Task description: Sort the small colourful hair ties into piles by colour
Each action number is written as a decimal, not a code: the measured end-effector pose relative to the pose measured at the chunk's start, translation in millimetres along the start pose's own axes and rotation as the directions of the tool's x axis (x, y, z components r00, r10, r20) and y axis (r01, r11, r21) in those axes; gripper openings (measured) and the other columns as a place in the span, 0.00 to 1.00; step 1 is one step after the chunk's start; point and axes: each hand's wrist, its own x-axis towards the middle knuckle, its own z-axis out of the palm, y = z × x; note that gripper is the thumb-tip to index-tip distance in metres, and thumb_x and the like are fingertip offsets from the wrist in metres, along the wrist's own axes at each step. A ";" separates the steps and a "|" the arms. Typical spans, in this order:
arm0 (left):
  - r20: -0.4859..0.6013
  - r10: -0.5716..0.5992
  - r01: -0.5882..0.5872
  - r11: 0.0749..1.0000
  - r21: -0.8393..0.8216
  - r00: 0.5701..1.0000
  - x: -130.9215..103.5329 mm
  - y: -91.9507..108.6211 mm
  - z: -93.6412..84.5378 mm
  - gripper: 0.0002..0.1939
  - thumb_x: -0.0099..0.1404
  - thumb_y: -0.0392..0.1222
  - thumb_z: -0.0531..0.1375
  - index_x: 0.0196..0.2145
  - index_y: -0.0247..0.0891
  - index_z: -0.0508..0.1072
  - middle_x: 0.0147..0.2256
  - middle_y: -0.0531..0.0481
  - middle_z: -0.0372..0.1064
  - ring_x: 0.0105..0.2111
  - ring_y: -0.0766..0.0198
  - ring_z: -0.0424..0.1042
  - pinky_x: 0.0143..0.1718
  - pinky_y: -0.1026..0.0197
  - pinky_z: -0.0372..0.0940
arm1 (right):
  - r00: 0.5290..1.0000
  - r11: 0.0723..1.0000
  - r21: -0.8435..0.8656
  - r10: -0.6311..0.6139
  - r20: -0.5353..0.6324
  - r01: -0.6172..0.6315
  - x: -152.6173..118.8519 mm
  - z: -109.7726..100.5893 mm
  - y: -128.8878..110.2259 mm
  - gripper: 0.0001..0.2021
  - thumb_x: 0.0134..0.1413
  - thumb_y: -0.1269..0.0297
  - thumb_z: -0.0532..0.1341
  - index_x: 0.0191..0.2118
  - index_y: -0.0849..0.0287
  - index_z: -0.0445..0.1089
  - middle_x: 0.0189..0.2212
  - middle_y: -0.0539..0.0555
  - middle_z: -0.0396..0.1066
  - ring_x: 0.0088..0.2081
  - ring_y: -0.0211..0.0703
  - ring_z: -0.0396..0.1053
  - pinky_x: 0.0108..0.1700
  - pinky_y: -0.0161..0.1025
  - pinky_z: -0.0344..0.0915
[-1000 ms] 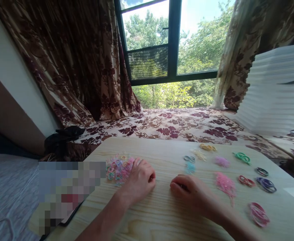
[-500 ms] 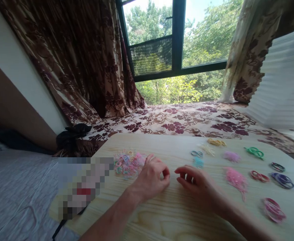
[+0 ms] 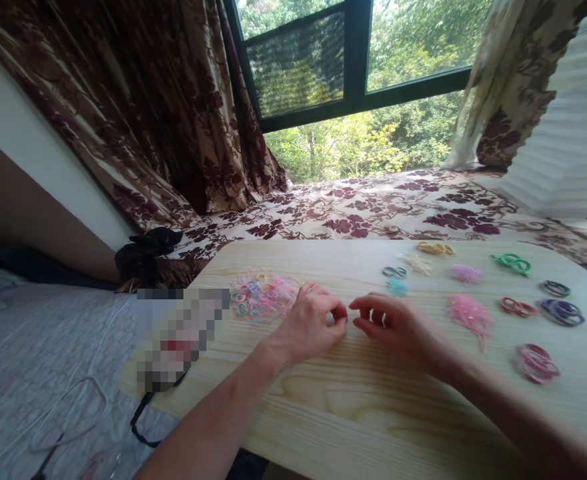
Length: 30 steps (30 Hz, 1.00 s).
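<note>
My left hand (image 3: 318, 320) is over the middle of the wooden table (image 3: 323, 407), thumb and forefinger pinched together; anything between them is too small to make out. Just to its left lies a mixed pile of small coloured bands (image 3: 261, 297). Facing it across a narrow gap, my right hand (image 3: 391, 320) has its thumb and fingertips slightly apart, with nothing visible between them. Sorted bands lie beyond and right of it: teal rings (image 3: 394, 272), light blue bands (image 3: 397, 287), pink bands (image 3: 471, 313), lilac bands (image 3: 465, 273), and red rings (image 3: 517, 307).
Farther right are green rings (image 3: 511, 263), purple rings (image 3: 562, 312), and dark pink rings (image 3: 538, 363). Yellow rings (image 3: 436, 249) lie near the far edge. A blurred-out object (image 3: 186, 340) with a black strap sits at the left edge, beside a bed (image 3: 38, 347) with a cable.
The camera view has tilted down, so the table and its bands sit higher in the picture. My hands remain close together, their gap slightly narrower.
</note>
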 end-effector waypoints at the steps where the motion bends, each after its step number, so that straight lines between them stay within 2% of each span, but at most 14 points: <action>1: 0.002 0.007 -0.007 1.000 -0.007 1.000 -0.2 0.8 -0.3 0.05 0.54 0.32 0.56 0.24 0.38 0.69 0.26 0.52 0.69 0.34 0.64 0.68 0.54 0.54 0.54 | 1.000 1.000 -0.001 0.001 -0.003 -0.001 -0.7 -0.7 -1.2 0.08 0.50 0.66 0.57 0.34 0.58 0.73 0.23 0.49 0.68 0.21 0.32 0.62 0.24 0.30 0.59; 3: 0.007 0.002 -0.002 1.000 -0.002 1.000 -0.4 1.7 -0.5 0.05 0.54 0.32 0.56 0.24 0.38 0.69 0.25 0.53 0.69 0.33 0.64 0.67 0.53 0.54 0.54 | 1.000 1.000 -0.006 -0.020 0.024 0.020 -1.6 -2.5 -4.4 0.08 0.52 0.66 0.57 0.30 0.59 0.73 0.24 0.50 0.68 0.23 0.32 0.62 0.25 0.30 0.59; 8: 0.003 -0.020 0.020 0.999 -0.035 1.000 -1.0 0.2 0.9 0.05 0.54 0.31 0.56 0.23 0.38 0.69 0.26 0.52 0.69 0.35 0.63 0.66 0.46 0.58 0.59 | 0.998 1.000 -0.024 0.003 0.055 -0.002 -0.8 -5.3 -8.3 0.08 0.52 0.68 0.56 0.29 0.60 0.73 0.25 0.50 0.68 0.24 0.33 0.63 0.26 0.30 0.59; 15: -0.019 -0.019 0.019 1.000 -0.023 1.000 -0.7 -0.5 1.0 0.05 0.54 0.32 0.56 0.24 0.37 0.70 0.26 0.52 0.70 0.34 0.64 0.67 0.47 0.59 0.59 | 0.998 0.999 -0.029 -0.031 0.056 0.033 0.4 -6.1 -5.4 0.09 0.53 0.66 0.56 0.28 0.59 0.72 0.26 0.51 0.69 0.24 0.34 0.64 0.27 0.31 0.59; 19: -0.016 0.019 -0.020 0.999 -0.039 1.000 -0.3 -3.7 1.6 0.03 0.55 0.35 0.58 0.28 0.38 0.72 0.27 0.54 0.72 0.34 0.65 0.68 0.48 0.58 0.57 | 0.999 0.999 -0.009 -0.038 0.035 0.038 1.4 -6.8 -6.7 0.10 0.54 0.63 0.55 0.28 0.58 0.72 0.26 0.51 0.69 0.24 0.35 0.64 0.27 0.32 0.60; 23: 0.016 0.074 -0.074 0.997 -0.004 0.997 0.5 -8.6 2.3 0.06 0.58 0.37 0.57 0.25 0.40 0.72 0.26 0.54 0.72 0.34 0.64 0.68 0.50 0.57 0.55 | 0.999 0.999 -0.015 -0.038 0.035 0.038 1.8 -5.9 -3.0 0.11 0.55 0.60 0.54 0.29 0.58 0.71 0.24 0.50 0.68 0.22 0.35 0.62 0.25 0.33 0.59; 27: 0.015 0.060 -0.061 0.997 0.049 0.998 0.9 -10.2 1.7 0.08 0.59 0.38 0.56 0.25 0.39 0.73 0.27 0.52 0.73 0.35 0.63 0.68 0.51 0.54 0.54 | 0.998 0.999 -0.006 -0.047 0.047 0.048 1.8 -4.7 4.4 0.12 0.56 0.59 0.54 0.30 0.57 0.71 0.26 0.51 0.69 0.23 0.36 0.62 0.26 0.34 0.60; 30: 0.009 0.048 -0.048 0.995 0.082 0.999 1.2 -11.0 1.0 0.08 0.59 0.37 0.55 0.25 0.39 0.73 0.27 0.51 0.73 0.35 0.63 0.67 0.52 0.53 0.53 | 0.999 0.999 -0.022 -0.044 -0.012 0.044 3.3 -9.0 9.2 0.13 0.55 0.56 0.55 0.29 0.56 0.71 0.26 0.52 0.70 0.23 0.37 0.63 0.26 0.35 0.61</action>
